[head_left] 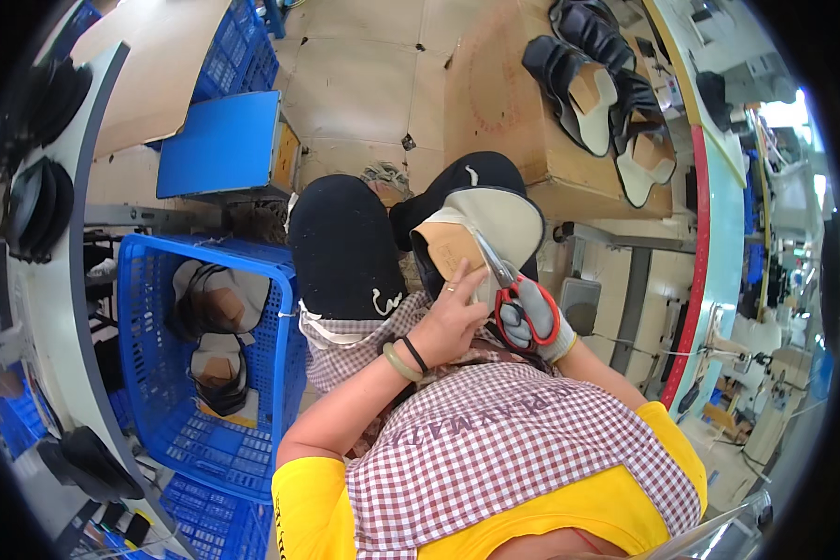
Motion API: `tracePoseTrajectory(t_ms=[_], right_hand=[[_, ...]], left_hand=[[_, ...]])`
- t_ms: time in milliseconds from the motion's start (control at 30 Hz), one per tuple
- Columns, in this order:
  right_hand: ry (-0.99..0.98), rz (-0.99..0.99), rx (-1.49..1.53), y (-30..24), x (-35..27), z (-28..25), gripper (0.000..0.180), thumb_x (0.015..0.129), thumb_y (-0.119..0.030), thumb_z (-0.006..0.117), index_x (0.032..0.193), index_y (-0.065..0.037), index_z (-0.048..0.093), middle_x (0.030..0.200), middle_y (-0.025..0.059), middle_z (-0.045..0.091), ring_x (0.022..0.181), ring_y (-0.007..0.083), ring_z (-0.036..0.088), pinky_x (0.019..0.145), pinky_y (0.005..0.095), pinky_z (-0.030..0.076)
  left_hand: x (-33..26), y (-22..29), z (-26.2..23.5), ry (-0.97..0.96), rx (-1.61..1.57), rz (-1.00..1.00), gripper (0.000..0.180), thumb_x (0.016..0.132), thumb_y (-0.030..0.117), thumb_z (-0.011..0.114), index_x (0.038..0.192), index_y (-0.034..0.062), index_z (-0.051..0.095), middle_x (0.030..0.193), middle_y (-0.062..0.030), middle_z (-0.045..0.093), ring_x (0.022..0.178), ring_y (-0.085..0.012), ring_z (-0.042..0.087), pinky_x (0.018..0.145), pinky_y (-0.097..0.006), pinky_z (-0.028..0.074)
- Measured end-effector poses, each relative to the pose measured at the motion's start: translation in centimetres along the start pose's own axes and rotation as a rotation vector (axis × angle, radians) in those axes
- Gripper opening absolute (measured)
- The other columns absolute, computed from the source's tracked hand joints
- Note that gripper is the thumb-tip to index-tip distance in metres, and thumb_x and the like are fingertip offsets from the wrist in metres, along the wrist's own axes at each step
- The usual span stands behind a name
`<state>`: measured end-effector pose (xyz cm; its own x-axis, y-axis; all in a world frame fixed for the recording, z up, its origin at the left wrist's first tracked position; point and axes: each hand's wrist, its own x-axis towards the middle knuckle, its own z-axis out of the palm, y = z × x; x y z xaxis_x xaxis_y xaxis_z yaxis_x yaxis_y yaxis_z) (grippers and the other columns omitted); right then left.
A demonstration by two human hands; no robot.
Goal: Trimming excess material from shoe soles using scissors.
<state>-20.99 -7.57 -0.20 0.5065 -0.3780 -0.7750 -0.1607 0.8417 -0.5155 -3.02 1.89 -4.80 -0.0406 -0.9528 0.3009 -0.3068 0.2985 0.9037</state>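
A shoe upper (509, 222) with black outside and off-white lining lies across my lap over my right knee. At its heel end is a tan board piece (450, 246). My left hand (453, 319), bare with a ring and wrist bands, holds the upper's near end, its fingers pressed on the tan piece and the pale edge. In my right hand (543, 322), which wears a grey glove, are scissors (504, 297) with red and black handles. The scissors' blades point away from me along the right edge of the tan piece; whether they touch material I cannot tell.
At my left stands a blue crate (289, 373) holding similar uppers (222, 373). More black uppers (579, 93) lie on a cardboard box (495, 103) at the far right. A blue-topped stool (219, 145) stands far left. Workbenches flank both sides, the right one with a red edge (689, 280).
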Motion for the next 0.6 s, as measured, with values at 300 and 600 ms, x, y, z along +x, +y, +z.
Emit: tracePoseTrajectory(t_ms=[300,600], right_hand=[[-0.101,0.17,-0.202,-5.8,-0.9,-0.5,0.047,0.093,-0.054,0.048,0.116,-0.013,0.051,0.069,0.0007,0.054,0.043,0.0055,0.04,0.038,0.0186,0.032],[-0.055,0.23,-0.195,-5.9,-1.1,-0.5,0.041,0.091,-0.052,0.054,0.106,-0.014,0.055,0.07,0.0025,0.058,0.044,0.007,0.043,0.039,0.0194,0.033]], left_hand=[[0.0,1.2,-1.3,0.015,-0.305,-0.25,0.01,0.077,0.001,0.066,0.084,0.0053,0.061,0.149,-0.0182,0.03,0.141,-0.0427,0.015,0.112,-0.047,0.021],[-0.1,1.6,-0.8,0.026,-0.27,-0.216,0.009,0.078,0.001,0.066,0.085,0.0055,0.061,0.151,-0.018,0.027,0.142,-0.0429,0.014,0.112,-0.047,0.02]])
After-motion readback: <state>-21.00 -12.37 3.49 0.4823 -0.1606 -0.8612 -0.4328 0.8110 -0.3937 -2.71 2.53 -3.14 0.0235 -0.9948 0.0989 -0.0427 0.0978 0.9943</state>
